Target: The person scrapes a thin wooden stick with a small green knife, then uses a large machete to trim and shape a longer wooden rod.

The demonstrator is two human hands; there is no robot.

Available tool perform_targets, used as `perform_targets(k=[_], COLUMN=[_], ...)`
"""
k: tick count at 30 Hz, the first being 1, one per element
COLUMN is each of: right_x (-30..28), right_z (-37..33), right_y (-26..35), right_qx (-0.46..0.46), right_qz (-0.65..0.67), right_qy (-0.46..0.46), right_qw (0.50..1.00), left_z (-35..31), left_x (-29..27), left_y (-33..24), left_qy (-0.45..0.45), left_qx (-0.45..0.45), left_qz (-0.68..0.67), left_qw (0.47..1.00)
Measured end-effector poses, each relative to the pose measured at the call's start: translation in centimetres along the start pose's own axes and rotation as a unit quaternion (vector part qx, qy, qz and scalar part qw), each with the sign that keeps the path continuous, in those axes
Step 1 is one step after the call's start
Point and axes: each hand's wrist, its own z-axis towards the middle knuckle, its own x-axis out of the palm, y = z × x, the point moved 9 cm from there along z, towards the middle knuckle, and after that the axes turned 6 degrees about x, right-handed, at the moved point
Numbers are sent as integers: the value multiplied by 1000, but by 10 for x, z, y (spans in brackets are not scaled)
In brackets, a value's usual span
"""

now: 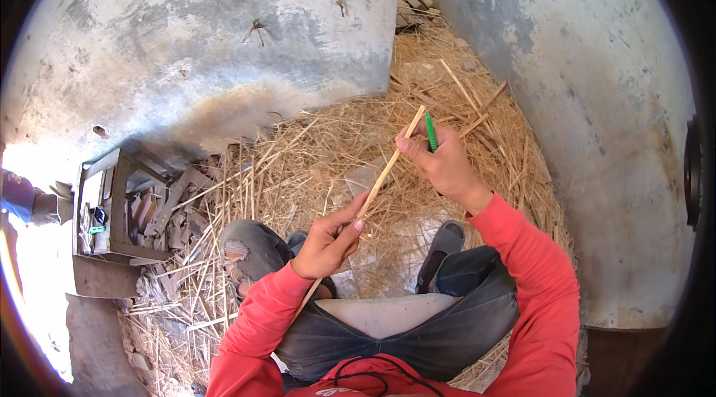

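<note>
A long, pale bamboo strip (385, 172) slants across the space above my lap, its far end up beside my right hand. My left hand (332, 242) is closed round its middle, thumb on top, and the thin near end runs back past my left wrist. In my right hand (447, 166) is a slim green-handled tool (430, 131) that points up and away; its working end cannot be made out. The right thumb and fingertips press against the strip near its far end.
Straw-like shavings and split strips (328, 147) cover the floor around my legs. At the left stands a small wooden stool or open box (115, 240) with small items on top and scraps beside it. Worn walls (246, 31) close in ahead and at the right. Bricks (415, 1) lie in the far corner.
</note>
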Motion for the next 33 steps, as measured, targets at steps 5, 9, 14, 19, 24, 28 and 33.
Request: perform_targets(k=[5,9,14,19,24,28,33], right_x=[23,56,47,54,34,47,38], right_z=[-13,-44,-32,-38,-16,-29,-15], right_y=[11,15,-3,0,8,-2,-6], right_qx=[-29,-95,-39,-80,-52,-97,-45], right_qz=[-143,-311,-354,-381,-360,-394,-384], right_qy=[50,75,59,72,25,28,40], right_qw=[988,943,932,918,931,914,921], left_z=[1,4,2,-2,-11,-7,-13], left_x=[-6,-17,-18,-19,-23,-24,-25], left_y=[0,7,7,11,14,11,15], left_qy=[-23,-63,-66,-66,-79,-84,-96], left_qx=[4,31,22,34,3,20,-2], left_qz=[1,9,2,24,4,43,26], left_qw=[1000,997,998,997,997,995,995])
